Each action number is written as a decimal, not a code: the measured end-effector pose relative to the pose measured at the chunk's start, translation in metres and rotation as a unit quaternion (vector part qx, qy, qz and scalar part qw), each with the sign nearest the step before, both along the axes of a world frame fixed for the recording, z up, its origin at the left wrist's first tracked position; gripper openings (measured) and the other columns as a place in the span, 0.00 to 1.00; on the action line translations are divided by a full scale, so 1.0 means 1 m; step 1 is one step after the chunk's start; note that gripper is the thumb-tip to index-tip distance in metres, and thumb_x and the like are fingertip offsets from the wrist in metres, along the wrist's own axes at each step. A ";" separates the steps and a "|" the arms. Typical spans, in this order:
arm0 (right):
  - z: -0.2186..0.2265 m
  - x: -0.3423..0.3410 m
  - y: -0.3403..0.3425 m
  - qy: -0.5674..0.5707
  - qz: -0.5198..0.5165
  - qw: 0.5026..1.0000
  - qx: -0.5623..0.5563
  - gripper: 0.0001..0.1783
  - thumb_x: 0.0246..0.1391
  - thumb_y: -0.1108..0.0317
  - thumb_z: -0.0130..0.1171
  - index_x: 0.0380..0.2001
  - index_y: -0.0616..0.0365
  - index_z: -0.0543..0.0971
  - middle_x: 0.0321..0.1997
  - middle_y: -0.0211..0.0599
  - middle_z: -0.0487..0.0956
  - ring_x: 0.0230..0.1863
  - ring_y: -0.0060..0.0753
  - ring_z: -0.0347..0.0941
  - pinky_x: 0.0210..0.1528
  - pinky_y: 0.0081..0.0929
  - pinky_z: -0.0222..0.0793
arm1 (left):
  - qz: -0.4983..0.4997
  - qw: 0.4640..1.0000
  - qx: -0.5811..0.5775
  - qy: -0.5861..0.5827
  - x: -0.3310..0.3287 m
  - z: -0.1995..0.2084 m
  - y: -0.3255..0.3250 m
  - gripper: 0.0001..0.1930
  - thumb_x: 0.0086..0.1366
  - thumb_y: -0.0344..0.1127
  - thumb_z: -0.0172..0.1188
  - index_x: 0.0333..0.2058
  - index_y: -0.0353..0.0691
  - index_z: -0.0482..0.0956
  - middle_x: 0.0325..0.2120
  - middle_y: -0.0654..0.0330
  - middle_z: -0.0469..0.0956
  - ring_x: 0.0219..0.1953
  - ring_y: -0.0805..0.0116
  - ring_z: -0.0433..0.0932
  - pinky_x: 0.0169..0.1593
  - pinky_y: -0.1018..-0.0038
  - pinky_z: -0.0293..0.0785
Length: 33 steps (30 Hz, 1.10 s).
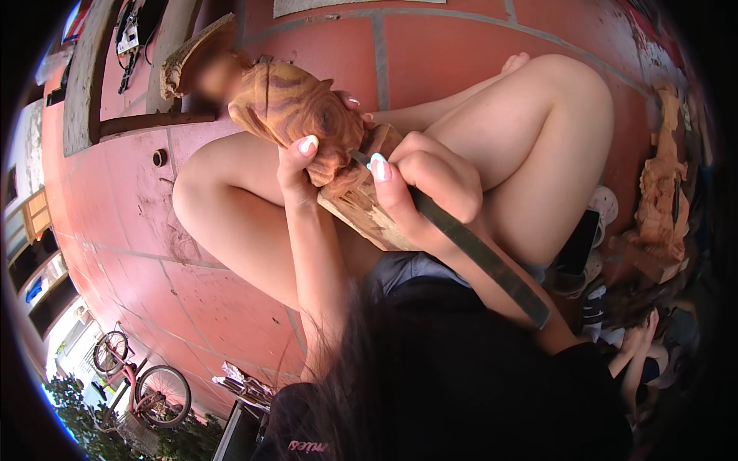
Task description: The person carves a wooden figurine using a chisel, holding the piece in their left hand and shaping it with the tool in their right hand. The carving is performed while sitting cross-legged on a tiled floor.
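A carved piece of reddish-brown wood (296, 104) with dark swirling grain lies tilted over my lap, between my bent knees. Its rough, paler block end (369, 211) points toward me. My left hand (296, 165) is wrapped around the carved part, thumb on the near side and fingertips showing at the far side. Pinched in my right hand (438, 180) is a long, flat, dark metal chisel (484, 257). The chisel's tip meets the wood at a notch beside my left thumb, and its other end runs back along my right forearm.
Red floor tiles (307, 34) surround me. A wooden frame (84, 84) stands at the far left, near a small dark ring (159, 157). At right is another carved wooden figure (663, 192); another person's hands (642, 338) show below it. A bicycle (138, 384) stands lower left.
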State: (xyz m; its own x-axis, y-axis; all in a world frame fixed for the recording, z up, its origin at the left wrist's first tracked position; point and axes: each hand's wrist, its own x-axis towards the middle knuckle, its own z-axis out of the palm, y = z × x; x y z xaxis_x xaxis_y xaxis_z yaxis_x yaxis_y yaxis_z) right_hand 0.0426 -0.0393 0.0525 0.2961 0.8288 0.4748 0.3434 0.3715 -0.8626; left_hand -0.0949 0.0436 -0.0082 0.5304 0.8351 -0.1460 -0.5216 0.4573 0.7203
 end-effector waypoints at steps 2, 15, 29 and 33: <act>0.003 0.003 -0.003 -0.003 0.013 1.000 -0.002 0.14 0.57 0.80 0.59 0.19 0.65 0.69 0.20 0.38 0.72 0.18 0.27 0.64 0.22 0.26 0.61 | 0.003 1.000 0.001 0.003 0.002 0.000 0.001 0.45 0.47 0.51 0.67 0.60 0.33 0.60 0.44 0.49 0.72 0.46 0.53 0.75 0.55 0.59 0.76; -0.005 0.002 0.002 0.079 0.014 0.995 -0.063 0.15 0.59 0.77 0.60 0.20 0.65 0.68 0.18 0.36 0.66 0.18 0.29 0.59 0.22 0.27 0.58 | 0.017 0.998 0.001 -0.060 0.005 -0.003 0.002 0.41 0.47 0.47 0.68 0.55 0.29 0.64 0.41 0.45 0.74 0.41 0.51 0.79 0.46 0.57 0.82; -0.003 0.002 0.006 0.066 0.001 0.997 -0.028 0.16 0.59 0.77 0.60 0.19 0.64 0.68 0.18 0.34 0.64 0.19 0.29 0.58 0.23 0.28 0.58 | 0.010 0.997 0.010 -0.074 0.006 -0.006 0.004 0.38 0.47 0.45 0.67 0.54 0.29 0.65 0.40 0.45 0.76 0.40 0.52 0.80 0.44 0.59 0.82; 0.001 0.003 -0.011 0.012 0.026 0.998 -0.061 0.16 0.58 0.77 0.61 0.19 0.65 0.67 0.18 0.37 0.64 0.18 0.30 0.57 0.21 0.29 0.56 | 0.022 0.997 0.011 -0.067 0.006 -0.007 -0.001 0.37 0.48 0.44 0.67 0.53 0.29 0.66 0.39 0.45 0.76 0.39 0.53 0.80 0.44 0.59 0.82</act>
State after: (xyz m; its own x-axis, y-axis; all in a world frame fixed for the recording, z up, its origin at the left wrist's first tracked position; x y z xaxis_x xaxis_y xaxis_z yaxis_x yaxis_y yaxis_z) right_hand 0.0452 -0.0501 0.0537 0.2622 0.8943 0.3625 0.3045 0.2798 -0.9105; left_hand -0.0893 0.0428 -0.0154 0.5060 0.8606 -0.0578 -0.6332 0.4161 0.6526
